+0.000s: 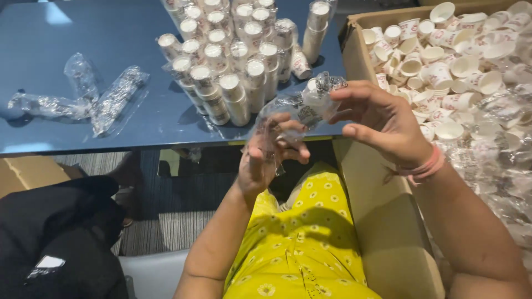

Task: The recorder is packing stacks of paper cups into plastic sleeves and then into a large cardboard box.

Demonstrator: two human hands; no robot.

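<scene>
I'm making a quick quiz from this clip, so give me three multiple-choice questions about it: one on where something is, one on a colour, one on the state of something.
1. Where are the loose paper cups?
A. in the cardboard box
B. on the floor
C. on the lap

2. What colour is the table?
A. white
B. blue
C. red

3. What are the left hand and right hand doing?
A. resting flat on the table
B. holding a clear plastic sleeve with cups in it
C. both hanging free

Answers:
1. A, the cardboard box on the right is full of them.
2. B, its bare top is blue.
3. B, the clear plastic sleeve stretches between both hands.
</scene>
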